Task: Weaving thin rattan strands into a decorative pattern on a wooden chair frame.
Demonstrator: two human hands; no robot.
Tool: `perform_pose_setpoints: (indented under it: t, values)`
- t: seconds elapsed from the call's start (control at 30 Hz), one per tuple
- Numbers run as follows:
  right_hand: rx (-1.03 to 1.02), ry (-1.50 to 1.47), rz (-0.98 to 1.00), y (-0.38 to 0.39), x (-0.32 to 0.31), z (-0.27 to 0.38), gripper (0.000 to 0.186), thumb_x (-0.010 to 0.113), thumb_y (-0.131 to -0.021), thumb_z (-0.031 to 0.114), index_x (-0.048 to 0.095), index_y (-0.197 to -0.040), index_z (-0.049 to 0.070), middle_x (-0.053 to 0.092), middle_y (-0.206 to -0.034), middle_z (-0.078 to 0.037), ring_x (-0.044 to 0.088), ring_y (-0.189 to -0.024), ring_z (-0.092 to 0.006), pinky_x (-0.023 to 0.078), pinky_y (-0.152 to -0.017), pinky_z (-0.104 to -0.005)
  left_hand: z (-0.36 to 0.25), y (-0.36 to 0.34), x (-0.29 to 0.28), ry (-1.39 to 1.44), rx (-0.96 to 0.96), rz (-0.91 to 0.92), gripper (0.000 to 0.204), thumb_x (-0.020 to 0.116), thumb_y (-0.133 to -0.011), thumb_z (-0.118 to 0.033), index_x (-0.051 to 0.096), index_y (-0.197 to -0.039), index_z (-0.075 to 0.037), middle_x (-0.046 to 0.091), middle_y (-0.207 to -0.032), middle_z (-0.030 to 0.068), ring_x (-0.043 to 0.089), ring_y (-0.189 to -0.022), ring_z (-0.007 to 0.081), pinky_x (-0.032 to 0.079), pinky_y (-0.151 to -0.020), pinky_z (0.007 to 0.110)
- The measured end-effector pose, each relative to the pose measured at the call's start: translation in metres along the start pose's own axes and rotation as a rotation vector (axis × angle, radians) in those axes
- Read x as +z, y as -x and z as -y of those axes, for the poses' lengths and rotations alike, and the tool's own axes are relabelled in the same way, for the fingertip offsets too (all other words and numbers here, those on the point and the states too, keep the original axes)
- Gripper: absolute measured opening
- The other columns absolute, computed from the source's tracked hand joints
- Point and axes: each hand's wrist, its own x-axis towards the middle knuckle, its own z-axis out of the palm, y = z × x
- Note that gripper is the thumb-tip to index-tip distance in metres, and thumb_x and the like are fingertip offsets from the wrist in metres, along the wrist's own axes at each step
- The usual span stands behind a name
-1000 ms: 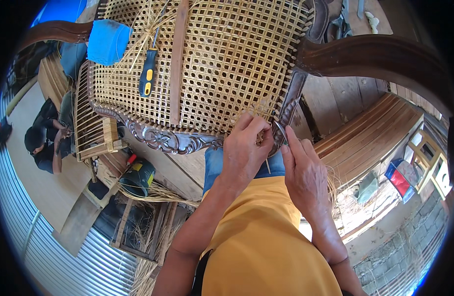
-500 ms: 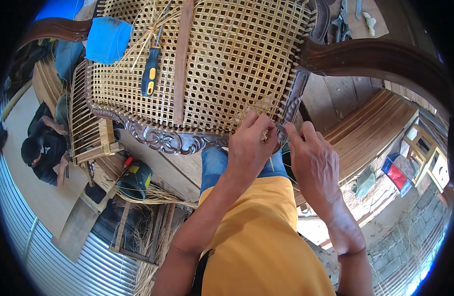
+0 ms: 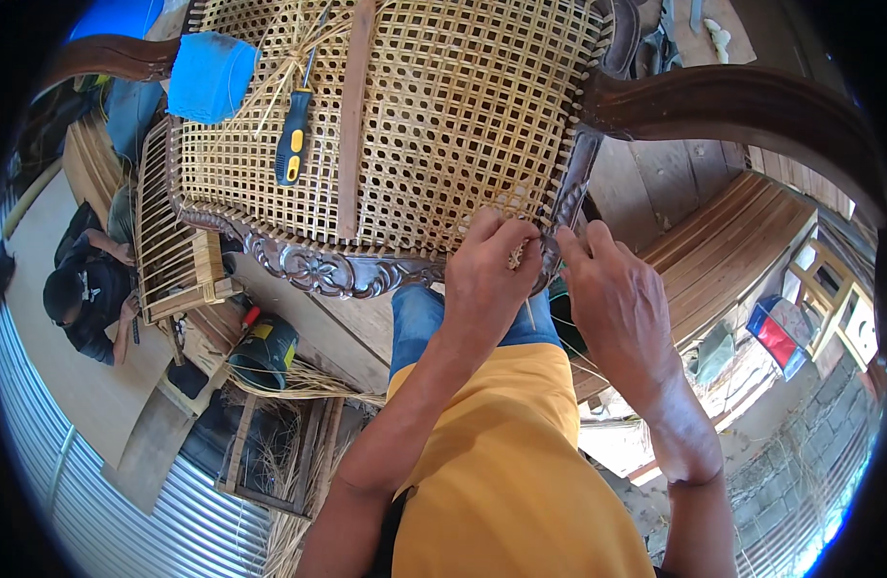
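Note:
A chair's woven cane panel [image 3: 443, 125] lies before me, edged by a dark carved wooden frame [image 3: 318, 270]. My left hand [image 3: 492, 279] is closed at the near right corner of the weave. Pale cane strips [image 3: 517, 256] show inside its curled fingers, and a thin end hangs below. Just right of it, my right hand [image 3: 617, 294] has thumb and forefinger pinched together by the frame's corner; what they hold is too small to make out. On the weave lie a blue-and-yellow-handled screwdriver [image 3: 292, 140] and a flat wooden strip [image 3: 353, 144].
Curved dark chair arms [image 3: 732, 104] rise on both sides, the left one wrapped in blue material [image 3: 210, 79]. At far left, another person [image 3: 87, 289] sits in dark clothes. A dark bucket [image 3: 262, 352] stands at lower left; stacked boards [image 3: 723, 255] lie to the right.
My right hand has shifted slightly, its knuckles a little higher and farther right. My left hand keeps its grip at almost the same spot.

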Motion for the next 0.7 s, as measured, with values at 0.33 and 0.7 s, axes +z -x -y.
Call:
perform_pose_setpoints:
  t: [0.33,0.7]
  values:
    - [0.024,-0.198,-0.061,0.010,-0.021,-0.008,0.032,0.067,-0.085,0.013,0.060,-0.116,0.007,0.050,-0.087,-0.011,0.060,-0.076,-0.0295,0.048,-0.066,-0.0406,-0.002,-0.001,-0.003,-0.105,0.045,0.041,0.017,0.072,-0.076,0.001,0.064,-0.090,-0.005,0.057,-0.082,0.0073,0.061,-0.069,0.0219,0.050,-0.060,0.034]
    - [0.301,-0.531,-0.106,0.031,0.005,-0.022,0.033,0.069,-0.087,0.018,0.063,-0.118,0.008,0.054,-0.086,-0.012,0.058,-0.074,-0.0304,0.046,-0.065,-0.0398,-0.012,-0.019,-0.007,-0.065,-0.176,0.100,0.014,0.072,-0.075,0.002,0.063,-0.084,-0.003,0.059,-0.070,0.0057,0.055,-0.061,0.0147,0.046,-0.058,0.030]
